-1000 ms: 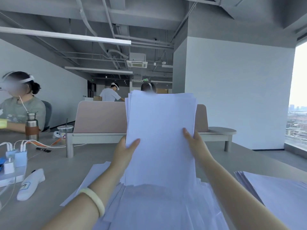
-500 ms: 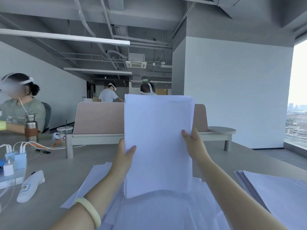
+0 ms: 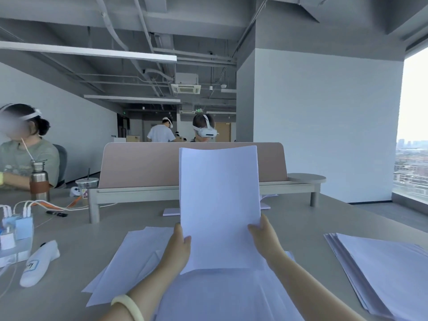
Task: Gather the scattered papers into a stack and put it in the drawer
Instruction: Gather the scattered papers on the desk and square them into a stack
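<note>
My left hand (image 3: 178,249) and right hand (image 3: 266,239) fingers (image 3: 186,239) pinch the upright white paper stack (image 3: 220,205) by its long sides, short edge down over loose white sheets (image 3: 139,256) on the grey bench (image 3: 301,223).

Bright window (image 3: 414,126) glare right, soft focus, wide-angle edge bending

- The upright stack (image 3: 218,205), gripped between your left hand (image 3: 179,249) and right hand (image 3: 264,239), walls off the middle.
- Loose sheets (image 3: 129,258) cover the near desk (image 3: 58,304) beneath and left of it.
- On your right a bare strip (image 3: 308,230) runs near to far, between those sheets and the fanned pile (image 3: 379,274).
- The pink divider (image 3: 143,165) on its raised shelf (image 3: 139,193) closes the far side.
- At left, a white handheld device (image 3: 39,262), chargers (image 3: 16,225) with cables and a steel bottle (image 3: 39,181) crowd the edge.
</note>
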Tool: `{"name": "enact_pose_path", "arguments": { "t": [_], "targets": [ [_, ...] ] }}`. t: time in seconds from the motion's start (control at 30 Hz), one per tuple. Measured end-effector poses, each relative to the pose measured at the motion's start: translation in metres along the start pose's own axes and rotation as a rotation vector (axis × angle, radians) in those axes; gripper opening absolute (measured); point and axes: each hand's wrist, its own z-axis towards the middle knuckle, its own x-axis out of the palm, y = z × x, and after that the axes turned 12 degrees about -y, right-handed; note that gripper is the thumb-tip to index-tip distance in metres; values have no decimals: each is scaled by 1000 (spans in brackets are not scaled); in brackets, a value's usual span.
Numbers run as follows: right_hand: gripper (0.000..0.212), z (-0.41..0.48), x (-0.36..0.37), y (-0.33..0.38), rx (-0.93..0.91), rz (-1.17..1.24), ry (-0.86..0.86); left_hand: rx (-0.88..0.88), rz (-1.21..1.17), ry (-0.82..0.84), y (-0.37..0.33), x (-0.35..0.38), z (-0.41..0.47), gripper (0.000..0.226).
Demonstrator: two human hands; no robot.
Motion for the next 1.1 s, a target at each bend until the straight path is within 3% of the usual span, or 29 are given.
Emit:
{"name": "enact_pose_path", "arguments": {
  "t": [0.27, 0.43, 0.57, 0.73, 0.83, 0.97, 1.1],
  "targets": [
    [15, 31, -78, 5, -27, -149, -184, 79, 3, 165, -58, 51, 3, 29],
    [18, 33, -165, -17, 8, -303, -303, -68, -105, 459, -87, 119, -19, 37],
    [35, 29, -232, -39, 78, -518, -340, -191, -176, 632, -107, 177, -49, 31],
    [58, 31, -302, -39, 168, -579, -441, -229, -307, 646, -137, 245, -81, 26],
    [58, 28, -331, -40, 225, -738, -405, -293, -358, 728, -146, 269, -102, 30],
    [52, 13, -340, -63, 359, -967, -248, -391, -392, 984, -146, 272, -123, 21],
    [52, 12, -316, -68, 317, -935, -149, -245, -265, 913, -147, 257, -115, 14]
  ]
}}
